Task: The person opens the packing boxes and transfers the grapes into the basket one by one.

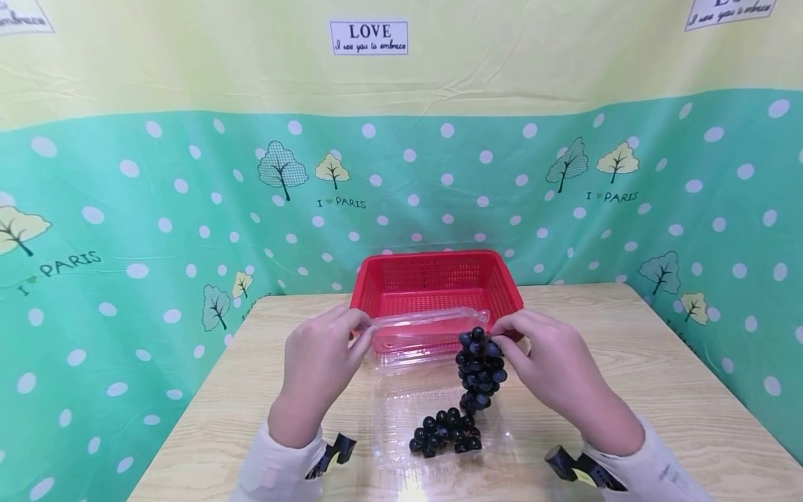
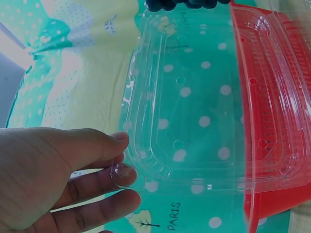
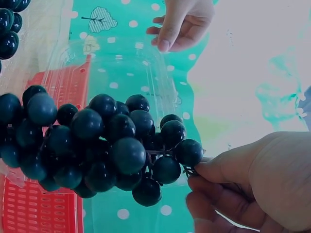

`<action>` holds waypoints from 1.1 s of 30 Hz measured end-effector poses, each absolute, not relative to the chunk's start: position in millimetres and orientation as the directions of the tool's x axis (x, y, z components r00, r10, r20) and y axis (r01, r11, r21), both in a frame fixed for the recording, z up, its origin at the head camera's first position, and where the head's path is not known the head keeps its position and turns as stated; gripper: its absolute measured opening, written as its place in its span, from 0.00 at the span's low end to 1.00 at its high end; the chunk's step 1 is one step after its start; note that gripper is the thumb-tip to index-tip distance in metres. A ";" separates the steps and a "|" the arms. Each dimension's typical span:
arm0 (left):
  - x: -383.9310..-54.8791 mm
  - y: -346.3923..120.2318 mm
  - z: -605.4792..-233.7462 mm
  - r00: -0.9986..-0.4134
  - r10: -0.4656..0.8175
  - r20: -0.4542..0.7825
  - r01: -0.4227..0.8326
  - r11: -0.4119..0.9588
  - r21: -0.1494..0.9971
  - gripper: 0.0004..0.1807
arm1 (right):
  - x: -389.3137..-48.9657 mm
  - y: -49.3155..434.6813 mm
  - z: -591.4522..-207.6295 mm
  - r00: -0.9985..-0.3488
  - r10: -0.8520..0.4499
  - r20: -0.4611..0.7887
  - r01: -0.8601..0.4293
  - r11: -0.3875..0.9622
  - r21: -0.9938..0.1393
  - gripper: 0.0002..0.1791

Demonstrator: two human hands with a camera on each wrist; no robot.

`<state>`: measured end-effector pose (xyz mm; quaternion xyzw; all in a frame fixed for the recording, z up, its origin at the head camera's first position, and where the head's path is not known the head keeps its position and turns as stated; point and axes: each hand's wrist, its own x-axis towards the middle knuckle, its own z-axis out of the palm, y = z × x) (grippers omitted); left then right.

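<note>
A clear plastic clamshell box (image 1: pixel 389 411) lies on the table with its lid (image 2: pixel 194 111) raised toward the far side. My left hand (image 1: pixel 323 362) pinches the lid's left corner between thumb and fingers. By its stem end, my right hand (image 1: pixel 552 355) pinches a bunch of dark grapes (image 1: pixel 479 369), which hangs down over the right part of the box. A second bunch of dark grapes (image 1: pixel 444 434) sits inside the box, near its front. In the right wrist view the held bunch (image 3: pixel 102 141) stretches left from my fingertips.
Behind the box stands a red perforated plastic basket (image 1: pixel 433 282), partly seen through the lid. The light wooden table (image 1: pixel 640 362) extends to both sides. A green and yellow printed cloth (image 1: pixel 439 160) hangs at the back and sides.
</note>
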<state>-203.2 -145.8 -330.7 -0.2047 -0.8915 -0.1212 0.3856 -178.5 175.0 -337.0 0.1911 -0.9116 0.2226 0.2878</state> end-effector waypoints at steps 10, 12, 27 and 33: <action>-203.1 -148.3 -330.6 -0.619 0.266 0.739 0.452 0.890 0.058 0.06 | -178.9 178.3 -333.6 -0.746 -0.215 0.630 -0.496 0.811 -0.311 0.07; -203.7 -148.4 -330.7 -0.618 0.268 0.739 0.452 0.890 0.056 0.06 | -178.6 179.1 -332.8 -0.735 -0.212 0.644 -0.502 0.809 -0.307 0.07; -202.3 -147.5 -329.4 -0.618 0.267 0.740 0.452 0.890 0.056 0.06 | -180.0 183.1 -328.8 -0.714 -0.213 0.668 -0.518 0.802 -0.298 0.08; -202.9 -147.5 -329.4 -0.620 0.268 0.737 0.453 0.890 0.057 0.06 | -180.0 185.9 -323.4 -0.709 -0.208 0.674 -0.513 0.808 -0.290 0.07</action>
